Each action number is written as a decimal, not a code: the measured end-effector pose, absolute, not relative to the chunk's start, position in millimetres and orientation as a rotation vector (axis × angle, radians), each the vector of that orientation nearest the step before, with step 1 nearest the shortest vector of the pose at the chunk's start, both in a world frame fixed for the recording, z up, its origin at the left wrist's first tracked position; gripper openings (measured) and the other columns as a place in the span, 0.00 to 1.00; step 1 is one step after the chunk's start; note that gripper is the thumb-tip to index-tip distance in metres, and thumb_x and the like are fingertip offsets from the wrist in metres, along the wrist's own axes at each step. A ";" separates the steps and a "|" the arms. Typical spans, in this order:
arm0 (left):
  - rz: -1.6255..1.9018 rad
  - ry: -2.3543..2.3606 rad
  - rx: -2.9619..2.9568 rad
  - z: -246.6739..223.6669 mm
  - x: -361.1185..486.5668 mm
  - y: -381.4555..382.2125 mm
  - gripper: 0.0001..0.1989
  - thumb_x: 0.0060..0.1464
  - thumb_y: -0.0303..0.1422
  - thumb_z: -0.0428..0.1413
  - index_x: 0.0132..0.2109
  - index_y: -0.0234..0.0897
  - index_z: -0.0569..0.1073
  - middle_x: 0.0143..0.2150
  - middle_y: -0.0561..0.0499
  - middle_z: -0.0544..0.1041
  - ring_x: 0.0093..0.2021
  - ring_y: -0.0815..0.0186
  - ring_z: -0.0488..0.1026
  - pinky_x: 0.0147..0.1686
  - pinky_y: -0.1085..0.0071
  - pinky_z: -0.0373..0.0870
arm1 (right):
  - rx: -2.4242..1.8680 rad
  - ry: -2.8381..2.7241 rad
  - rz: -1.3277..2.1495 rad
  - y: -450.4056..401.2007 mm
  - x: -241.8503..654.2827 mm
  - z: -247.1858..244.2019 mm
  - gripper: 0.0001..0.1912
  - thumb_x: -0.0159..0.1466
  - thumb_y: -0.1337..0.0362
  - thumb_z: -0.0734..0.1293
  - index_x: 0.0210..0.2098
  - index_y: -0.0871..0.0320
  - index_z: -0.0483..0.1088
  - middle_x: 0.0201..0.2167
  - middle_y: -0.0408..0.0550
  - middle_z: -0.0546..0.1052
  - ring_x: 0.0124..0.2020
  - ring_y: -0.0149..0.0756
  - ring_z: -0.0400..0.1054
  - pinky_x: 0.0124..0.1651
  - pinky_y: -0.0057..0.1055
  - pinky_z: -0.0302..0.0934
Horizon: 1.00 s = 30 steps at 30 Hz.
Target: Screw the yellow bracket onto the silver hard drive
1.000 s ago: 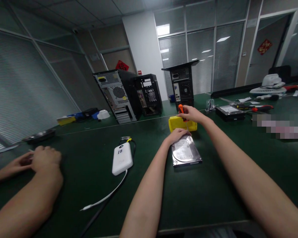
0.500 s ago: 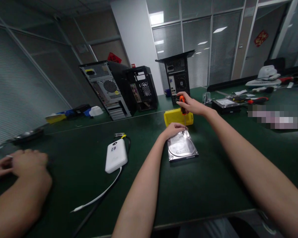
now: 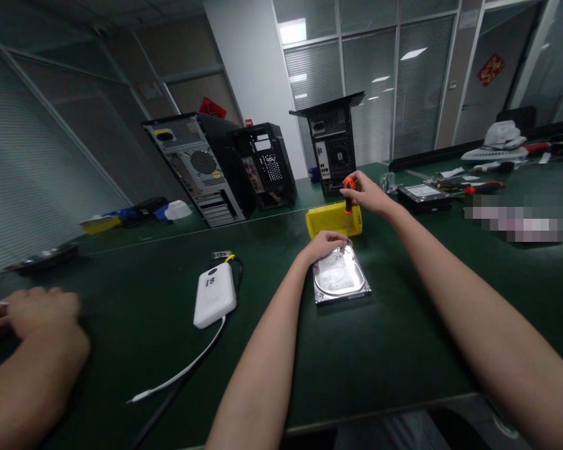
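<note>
A silver hard drive (image 3: 340, 275) lies flat on the green table (image 3: 394, 350). My left hand (image 3: 326, 244) rests on its far left edge, fingers bent over that side and the fingertips near the screwdriver's tip. In my right hand (image 3: 362, 192) is an orange and black screwdriver (image 3: 349, 203), held upright by its handle, its shaft meeting the drive's far edge. Just behind the drive stands a yellow tray (image 3: 328, 220).
A white power bank (image 3: 214, 295) with cables lies left of my left arm. Another person's hands (image 3: 42, 312) are at the far left. Computer cases (image 3: 216, 169) stand at the back. Another drive (image 3: 425, 195) and tools (image 3: 485, 187) lie right.
The view has shifted slightly, moving most things a little left. My right hand's grip on the screwdriver has changed, showing more of its handle, and the screwdriver stands straighter.
</note>
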<state>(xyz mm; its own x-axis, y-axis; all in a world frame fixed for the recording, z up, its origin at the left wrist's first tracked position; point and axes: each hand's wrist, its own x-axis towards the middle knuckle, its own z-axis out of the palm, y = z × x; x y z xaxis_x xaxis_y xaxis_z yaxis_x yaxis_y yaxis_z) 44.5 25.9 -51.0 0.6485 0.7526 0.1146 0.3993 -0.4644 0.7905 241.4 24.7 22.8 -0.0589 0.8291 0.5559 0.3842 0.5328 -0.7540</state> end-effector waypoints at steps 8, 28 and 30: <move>0.590 0.894 2.110 -52.4 44.3 27.3 0.14 0.50 0.32 0.55 0.42 0.29 0.78 0.42 0.44 0.79 0.39 0.66 0.74 0.43 0.72 0.67 | -0.979 -1.683 0.448 17.4 239.2 24.7 0.20 0.53 0.61 0.68 0.44 0.57 0.64 0.28 0.42 0.67 0.28 0.30 0.63 0.30 0.30 0.64; 0.607 0.896 2.087 -47.3 48.2 18.9 0.13 0.49 0.30 0.56 0.41 0.28 0.78 0.42 0.43 0.79 0.38 0.67 0.74 0.43 0.71 0.68 | -0.887 -1.627 0.540 16.2 233.3 27.3 0.16 0.60 0.54 0.62 0.39 0.59 0.67 0.27 0.44 0.70 0.21 0.26 0.61 0.24 0.28 0.64; 0.605 0.890 2.085 -47.7 48.1 19.4 0.13 0.49 0.30 0.56 0.41 0.28 0.78 0.42 0.43 0.79 0.38 0.67 0.74 0.43 0.71 0.68 | -0.888 -1.623 0.558 16.8 232.1 27.2 0.16 0.60 0.53 0.63 0.39 0.59 0.66 0.27 0.45 0.71 0.21 0.27 0.62 0.24 0.28 0.63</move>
